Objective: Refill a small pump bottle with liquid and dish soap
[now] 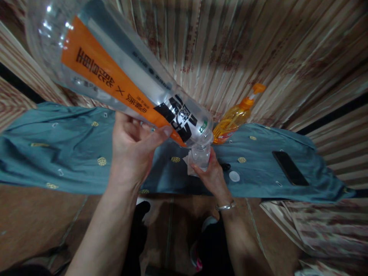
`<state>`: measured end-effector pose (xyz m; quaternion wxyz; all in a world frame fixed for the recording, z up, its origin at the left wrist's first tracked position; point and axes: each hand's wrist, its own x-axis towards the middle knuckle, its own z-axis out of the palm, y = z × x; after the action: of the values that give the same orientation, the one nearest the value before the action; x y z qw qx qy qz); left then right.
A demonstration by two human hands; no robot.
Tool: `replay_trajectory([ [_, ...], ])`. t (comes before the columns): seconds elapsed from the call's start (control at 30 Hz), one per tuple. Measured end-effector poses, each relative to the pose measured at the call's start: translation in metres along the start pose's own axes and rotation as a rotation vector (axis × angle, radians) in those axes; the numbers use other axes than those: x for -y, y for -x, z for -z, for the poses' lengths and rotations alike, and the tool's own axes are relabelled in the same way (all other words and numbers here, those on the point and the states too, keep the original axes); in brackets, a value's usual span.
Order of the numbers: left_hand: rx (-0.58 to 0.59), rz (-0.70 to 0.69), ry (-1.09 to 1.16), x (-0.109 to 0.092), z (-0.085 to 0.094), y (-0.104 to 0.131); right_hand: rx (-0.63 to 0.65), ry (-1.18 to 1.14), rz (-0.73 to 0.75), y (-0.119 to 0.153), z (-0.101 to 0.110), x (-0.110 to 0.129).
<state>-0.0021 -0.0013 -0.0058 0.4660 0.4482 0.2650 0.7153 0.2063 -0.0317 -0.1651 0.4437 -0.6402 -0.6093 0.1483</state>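
Observation:
A large clear plastic bottle with an orange and black label [115,82] slants down to the right across the upper left. My left hand [132,142] grips it from below, near its lower part. Its low end meets the top of a small clear container [201,156], which my right hand [211,172] holds upright with the fingers wrapped round it. Whether liquid is passing between them I cannot tell. A white paper-like piece [192,168] lies beside the small container. Just right of my right hand is a round white disc [234,176].
A blue-green cloth with yellow prints [77,153] covers the narrow table. Behind the bottles stands an orange pump bottle [232,120]. A black phone [290,168] lies at the right, and a small dark object [226,166] is near the disc. Patterned curtains [224,50] hang behind.

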Motion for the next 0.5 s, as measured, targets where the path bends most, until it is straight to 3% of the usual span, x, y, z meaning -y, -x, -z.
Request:
replay_trajectory([
  [0.5,0.033,-0.027,0.017,0.0002,-0.0026,0.0012,0.003,0.027,0.019,0.0014,-0.0006,-0.0032],
])
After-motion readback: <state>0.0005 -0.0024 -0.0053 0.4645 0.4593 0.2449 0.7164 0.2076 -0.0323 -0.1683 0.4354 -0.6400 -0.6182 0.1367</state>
